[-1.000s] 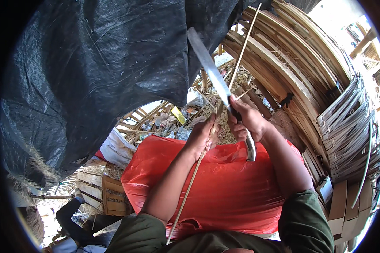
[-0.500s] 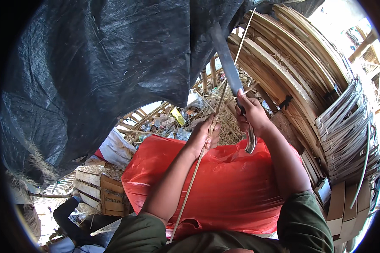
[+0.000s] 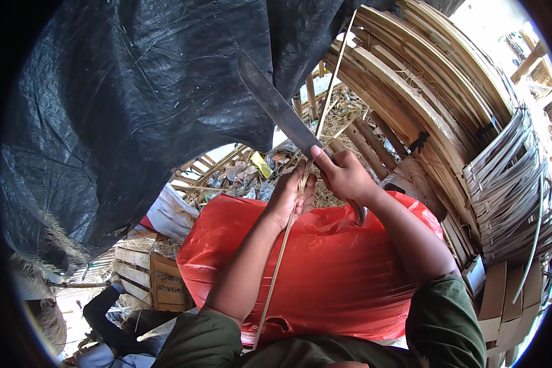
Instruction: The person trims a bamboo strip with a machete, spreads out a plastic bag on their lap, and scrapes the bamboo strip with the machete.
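My left hand [image 3: 290,195] is closed around a long thin bamboo strip [image 3: 275,276], which runs from near my lap up past the hand to the top of the view. My right hand [image 3: 348,178] grips the handle of a machete [image 3: 280,112], thumb laid along the base of the blade. The broad dark blade points up and to the left and crosses the strip just above my left hand. Whether the edge touches the strip I cannot tell. Below both hands lies a large red plastic-wrapped bundle [image 3: 325,270], close against my body.
A black tarp [image 3: 141,104] hangs at the left. Stacked wooden slats [image 3: 423,92] and a bundle of pale strips [image 3: 509,190] stand at the right, above cardboard [image 3: 503,300]. Litter and straw [image 3: 239,175] cover the ground ahead. A wooden crate [image 3: 150,279] and another person's dark sleeve [image 3: 104,313] are lower left.
My right hand has moved left and slightly down, close to my left hand. The machete has swung leftward, so its blade now crosses the strip. My left hand has shifted only slightly.
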A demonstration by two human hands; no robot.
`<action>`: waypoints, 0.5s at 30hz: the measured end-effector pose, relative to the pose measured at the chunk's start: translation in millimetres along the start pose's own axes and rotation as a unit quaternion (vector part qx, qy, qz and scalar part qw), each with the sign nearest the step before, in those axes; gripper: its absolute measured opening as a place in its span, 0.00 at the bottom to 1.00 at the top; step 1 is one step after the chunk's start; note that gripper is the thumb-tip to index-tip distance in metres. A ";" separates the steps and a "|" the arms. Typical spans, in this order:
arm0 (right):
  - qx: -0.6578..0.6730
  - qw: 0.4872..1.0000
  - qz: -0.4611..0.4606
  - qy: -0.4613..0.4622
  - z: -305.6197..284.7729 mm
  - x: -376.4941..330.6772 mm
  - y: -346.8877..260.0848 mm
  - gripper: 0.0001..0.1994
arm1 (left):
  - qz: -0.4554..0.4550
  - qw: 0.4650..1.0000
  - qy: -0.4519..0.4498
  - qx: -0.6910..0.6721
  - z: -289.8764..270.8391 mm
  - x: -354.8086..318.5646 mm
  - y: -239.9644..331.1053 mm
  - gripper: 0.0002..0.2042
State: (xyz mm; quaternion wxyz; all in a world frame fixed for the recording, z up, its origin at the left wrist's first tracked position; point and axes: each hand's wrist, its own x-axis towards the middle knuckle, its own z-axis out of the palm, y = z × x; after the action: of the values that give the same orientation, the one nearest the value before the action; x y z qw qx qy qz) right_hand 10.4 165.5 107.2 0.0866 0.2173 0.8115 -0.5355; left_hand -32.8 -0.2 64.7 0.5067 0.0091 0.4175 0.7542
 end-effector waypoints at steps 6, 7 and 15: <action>0.248 0.940 0.114 -0.205 -10.9 -4.4 -8.9 0.34 | -0.048 0.996 -0.067 -0.024 -6.8 -1.2 2.2 0.27; 0.248 0.940 0.115 -0.204 -11.7 -3.4 -6.7 0.34 | -0.048 0.996 -0.068 -0.025 -8.2 -0.9 2.7 0.27; 0.381 0.811 0.150 -0.417 -6.9 8.4 15.0 0.35 | -0.091 0.983 -0.148 -0.065 -14.6 -9.3 11.9 0.24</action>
State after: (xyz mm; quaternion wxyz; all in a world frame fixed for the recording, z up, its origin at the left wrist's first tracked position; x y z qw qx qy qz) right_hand 10.3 178.9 94.4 0.4059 0.1078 0.3855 -0.8216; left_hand -43.7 -18.1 66.6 0.6287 0.0498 0.2872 0.7210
